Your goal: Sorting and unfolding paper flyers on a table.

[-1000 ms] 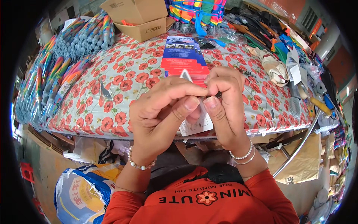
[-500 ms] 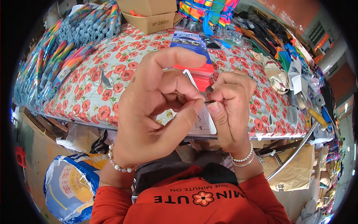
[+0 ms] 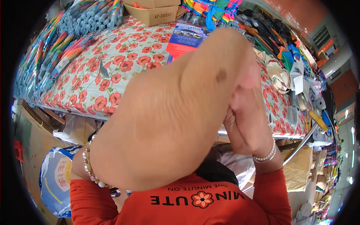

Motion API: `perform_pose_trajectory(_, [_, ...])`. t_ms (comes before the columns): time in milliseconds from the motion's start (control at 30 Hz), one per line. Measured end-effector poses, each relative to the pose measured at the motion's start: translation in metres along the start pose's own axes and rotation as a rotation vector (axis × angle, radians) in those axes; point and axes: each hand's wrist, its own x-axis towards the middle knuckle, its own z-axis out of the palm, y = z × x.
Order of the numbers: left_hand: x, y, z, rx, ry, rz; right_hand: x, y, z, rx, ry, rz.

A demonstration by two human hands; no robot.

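My left hand (image 3: 165,112) fills the middle of the view, raised close, with its back and wrist toward me. Its fingers bend away behind the hand and are hidden. Partly covered by it, my right hand (image 3: 245,120) is held against its far right side, the fingers curled and blurred. Whatever lies between the hands cannot be seen. Beyond them, on the flowered tablecloth (image 3: 112,71), lies a stack of blue and red printed cards (image 3: 185,37), its near part covered by my left hand.
Bundled rainbow umbrellas (image 3: 45,60) lie at the left. A cardboard box (image 3: 153,13) and a rainbow-striped bundle (image 3: 213,11) stand at the back. Fabric and pouches (image 3: 277,75) heap along the right. A blue and white sack (image 3: 56,180) is below left.
My left hand has turned its back toward me and come up closer, over the stack. My right hand has moved right. The white card and small dark piece are now out of sight.
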Motion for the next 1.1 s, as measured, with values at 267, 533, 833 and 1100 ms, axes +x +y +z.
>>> perform_pose_trajectory(267, [-0.036,-0.031,-0.017,-0.569,0.282,-0.552,0.014,0.0,0.021,0.627,-0.069,0.156])
perform_pose_trajectory(533, [-0.155,0.002,-0.142,-0.065,0.426,-0.856,0.006,0.029,0.033,0.754,0.015,0.33])
perform_pose_trajectory(833, [-0.351,0.077,-0.237,0.288,0.738,-1.565,0.014,0.059,0.065,0.907,-0.133,0.303])
perform_pose_trajectory(1100, [-0.431,0.001,-0.211,0.126,0.426,-1.968,0.012,0.056,0.058,0.8,-0.088,0.391])
